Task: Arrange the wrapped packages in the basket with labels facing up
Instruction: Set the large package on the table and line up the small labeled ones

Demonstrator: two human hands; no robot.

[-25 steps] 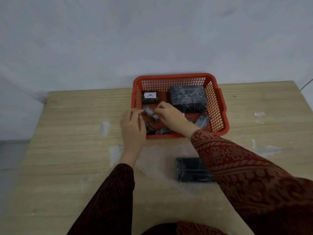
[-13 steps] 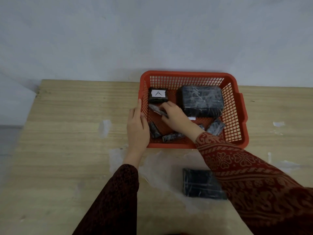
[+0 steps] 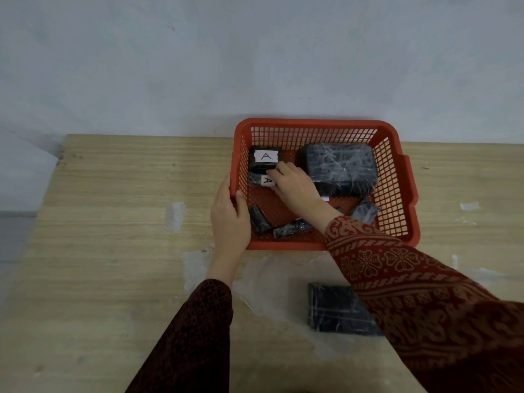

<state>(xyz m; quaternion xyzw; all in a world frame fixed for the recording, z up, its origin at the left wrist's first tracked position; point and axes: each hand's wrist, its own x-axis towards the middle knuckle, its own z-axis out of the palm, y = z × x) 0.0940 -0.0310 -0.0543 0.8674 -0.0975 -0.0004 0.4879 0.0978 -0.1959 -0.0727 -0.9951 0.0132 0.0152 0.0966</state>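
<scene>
A red mesh basket (image 3: pixel 397 191) sits on the wooden table. At its back left lies a small black package (image 3: pixel 265 158) with a white "A" label up. Just in front of it my right hand (image 3: pixel 295 188) presses a second small package (image 3: pixel 261 180), whose "A" label also faces up. A large black wrapped package (image 3: pixel 340 168) fills the back right, no label visible. Three small dark packages (image 3: pixel 289 229) lie along the front, labels unseen. My left hand (image 3: pixel 229 219) grips the basket's left rim.
Another large black wrapped package (image 3: pixel 334 312) lies on the table in front of the basket, partly under my right sleeve. Pale tape or plastic residue (image 3: pixel 174 215) marks the wood. A grey wall stands right behind the basket.
My right hand carried the small package back and left and set it in front of the labelled one, its "A" label now showing. My left hand let go of it and took the basket rim.
</scene>
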